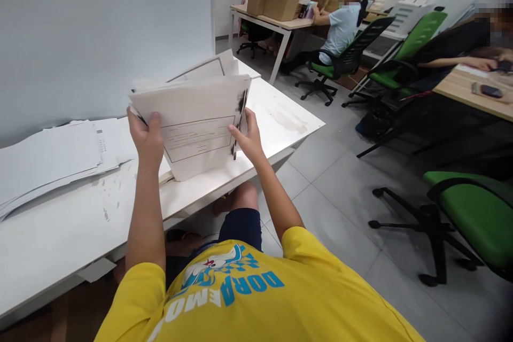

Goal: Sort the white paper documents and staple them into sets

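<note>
A stack of paper sheets [196, 107] stands tilted above the white table, its lower edge at or near the tabletop. The front sheet carries a printed frame with lines of text, and dark marks run along its right edge. My left hand [147, 136] grips the left side, thumb in front and fingers behind. On the right side, my right hand [248, 138] is closed round the edge, thumb on the front. Some sheets at the back stick up at a different angle. The fingers behind the papers are partly hidden.
A pile of loose papers [48, 155] lies to the left on the white table [160, 214], against a pale partition [104, 32]. Green chairs [473, 214] stand on the right. Two people sit at other desks; cardboard boxes [280, 5] are stacked on the far one.
</note>
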`<state>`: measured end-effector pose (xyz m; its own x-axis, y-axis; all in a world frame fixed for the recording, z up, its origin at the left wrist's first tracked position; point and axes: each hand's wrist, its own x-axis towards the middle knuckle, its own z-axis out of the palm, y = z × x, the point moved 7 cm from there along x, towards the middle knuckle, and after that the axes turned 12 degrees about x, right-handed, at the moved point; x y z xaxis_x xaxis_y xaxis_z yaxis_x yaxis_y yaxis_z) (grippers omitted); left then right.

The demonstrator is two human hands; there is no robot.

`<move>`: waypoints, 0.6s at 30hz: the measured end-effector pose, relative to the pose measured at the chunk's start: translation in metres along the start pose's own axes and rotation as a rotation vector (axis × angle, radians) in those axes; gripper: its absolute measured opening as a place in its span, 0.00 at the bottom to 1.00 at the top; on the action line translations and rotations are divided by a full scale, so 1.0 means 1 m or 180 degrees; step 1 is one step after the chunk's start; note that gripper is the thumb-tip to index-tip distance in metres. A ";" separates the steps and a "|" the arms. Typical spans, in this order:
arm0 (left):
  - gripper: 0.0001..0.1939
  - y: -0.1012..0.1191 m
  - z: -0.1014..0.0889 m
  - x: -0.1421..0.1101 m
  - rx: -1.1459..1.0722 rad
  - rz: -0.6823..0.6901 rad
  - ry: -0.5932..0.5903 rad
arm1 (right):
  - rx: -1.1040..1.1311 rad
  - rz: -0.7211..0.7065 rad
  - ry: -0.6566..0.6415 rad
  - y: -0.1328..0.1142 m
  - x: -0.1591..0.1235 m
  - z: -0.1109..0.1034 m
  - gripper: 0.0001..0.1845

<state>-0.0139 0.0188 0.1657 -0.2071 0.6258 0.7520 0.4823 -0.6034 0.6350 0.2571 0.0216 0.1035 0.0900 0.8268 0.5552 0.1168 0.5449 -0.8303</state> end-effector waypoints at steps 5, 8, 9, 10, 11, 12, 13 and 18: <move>0.31 0.017 -0.004 0.019 -0.0083 0.0289 0.0022 | 0.0108 -0.0100 -0.0074 0.001 0.006 0.006 0.36; 0.35 0.023 -0.005 0.027 -0.0151 0.0336 -0.0010 | 0.0167 -0.0030 -0.0011 0.013 0.003 0.009 0.37; 0.37 0.023 -0.005 0.027 -0.0159 0.0354 -0.0009 | 0.0219 -0.0010 0.0008 0.018 0.001 0.010 0.37; 0.39 0.022 -0.005 0.025 -0.0171 0.0384 0.0004 | 0.0275 0.0026 0.0011 0.024 -0.002 0.011 0.36; 0.40 0.020 -0.005 0.021 -0.0186 0.0416 0.0026 | 0.0323 0.0083 0.0003 0.030 -0.005 0.013 0.35; 0.40 0.016 -0.005 0.015 -0.0205 0.0435 0.0049 | 0.0355 0.0157 -0.0010 0.035 -0.008 0.015 0.34; 0.40 0.011 -0.005 0.008 -0.0230 0.0424 0.0075 | 0.0374 0.0237 -0.0020 0.041 -0.011 0.017 0.33; 0.38 -0.023 -0.003 -0.032 -0.0173 -0.0065 0.0202 | 0.0680 0.0368 0.0060 0.050 -0.023 0.024 0.30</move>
<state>-0.0208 0.0117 0.1278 -0.2709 0.6067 0.7473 0.4309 -0.6178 0.6578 0.2376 0.0327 0.0478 0.1093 0.8837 0.4551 -0.1069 0.4657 -0.8785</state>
